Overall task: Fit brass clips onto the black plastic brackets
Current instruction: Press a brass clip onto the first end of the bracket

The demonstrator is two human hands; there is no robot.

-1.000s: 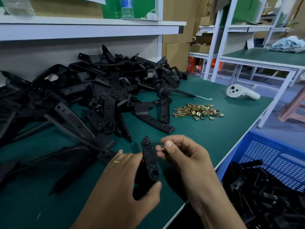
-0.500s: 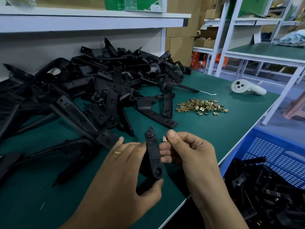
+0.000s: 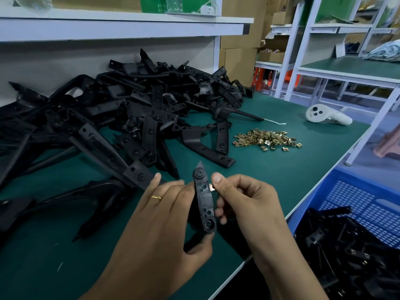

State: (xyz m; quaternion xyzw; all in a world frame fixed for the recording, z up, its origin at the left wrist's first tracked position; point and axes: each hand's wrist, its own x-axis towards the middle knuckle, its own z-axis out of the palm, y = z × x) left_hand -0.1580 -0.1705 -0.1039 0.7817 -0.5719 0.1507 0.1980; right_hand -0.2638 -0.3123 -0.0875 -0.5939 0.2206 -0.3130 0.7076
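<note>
Brackets point(image 3: 134, 113) lie in a big black heap on the green bench point(image 3: 281, 180), filling its far left side under the white shelf point(image 3: 121, 27); I take the heap as my landmark. Right of the heap and off the bench edge, I see a blue crate point(image 3: 365, 204) holding more black parts, some showing small metal pieces. Beyond the heap's right end, near the bench's far corner, a white controller point(image 3: 328, 116) lies on its side. Just right of the heap, between it and the controller, sits a loose pile of brass clips point(image 3: 267, 140), touching the bench and apart from the brackets.

Nearer to me than the heap, my left hand point(image 3: 160, 224) grips one bracket point(image 3: 203, 200), fingers curled behind it and thumb pressed at its lower end, so the piece stands roughly upright above the bench with its pointed tip toward the heap. A gold ring point(image 3: 156, 197) shows on one finger of that hand. My right hand point(image 3: 244, 200) is on the side of this bracket away from the heap, fingers curled, thumb and forefinger pinching a single clip point(image 3: 212, 187) that touches the bracket's right edge just below the round boss. How far the clip is seated I cannot tell; it is mostly hidden by the thumb.
</note>
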